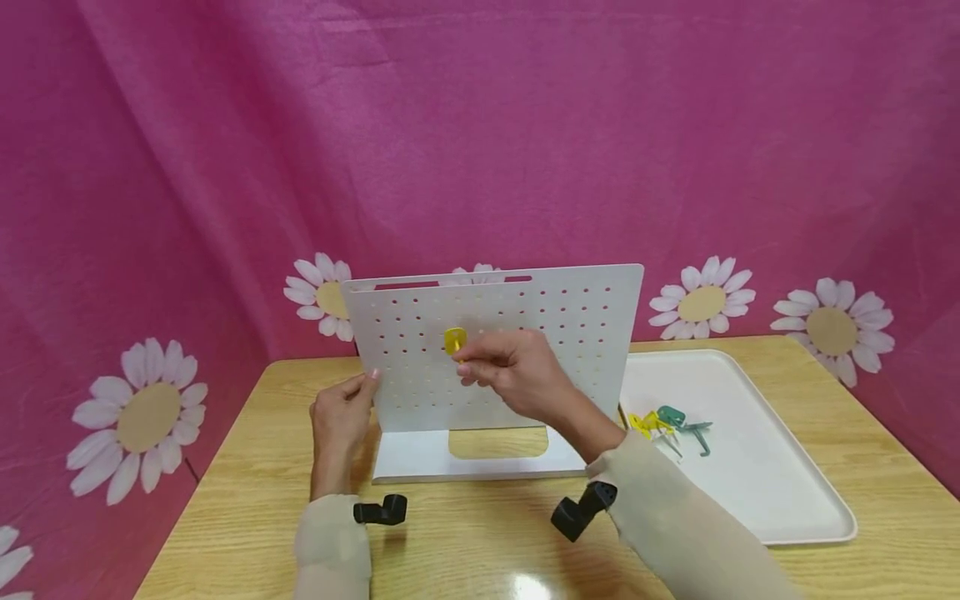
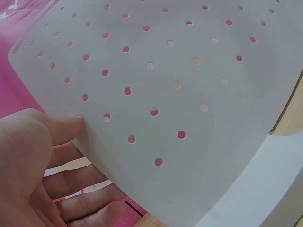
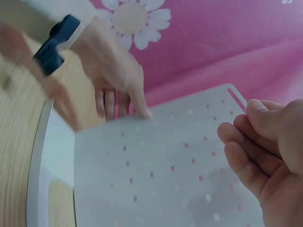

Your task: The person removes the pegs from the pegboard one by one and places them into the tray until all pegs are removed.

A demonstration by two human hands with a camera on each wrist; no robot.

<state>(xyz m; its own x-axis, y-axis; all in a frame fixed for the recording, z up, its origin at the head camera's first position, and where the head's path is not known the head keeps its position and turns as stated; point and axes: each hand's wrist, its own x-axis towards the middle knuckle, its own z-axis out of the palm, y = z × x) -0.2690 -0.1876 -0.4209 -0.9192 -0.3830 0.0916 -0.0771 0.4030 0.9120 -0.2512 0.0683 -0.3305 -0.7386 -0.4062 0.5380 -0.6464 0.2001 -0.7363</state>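
A white pegboard (image 1: 487,400) stands upright on its base, its face full of small holes. My left hand (image 1: 343,417) holds its left edge, with the thumb (image 2: 66,127) on the front face and the other fingers behind the edge. In front of the board's left-centre part, my right hand (image 1: 517,371) pinches a yellow pegboard hook (image 1: 454,339) between thumb and fingertips. The hook's flat plate faces the board; whether it touches the holes cannot be told. In the right wrist view the right hand (image 3: 270,151) hides the hook.
Right of the board lies a white tray (image 1: 750,492) with several yellow hooks (image 1: 651,423) and green hooks (image 1: 675,418) heaped near its left side. All stand on a wooden table (image 1: 465,533). Behind hangs a pink curtain (image 1: 480,150) with daisies.
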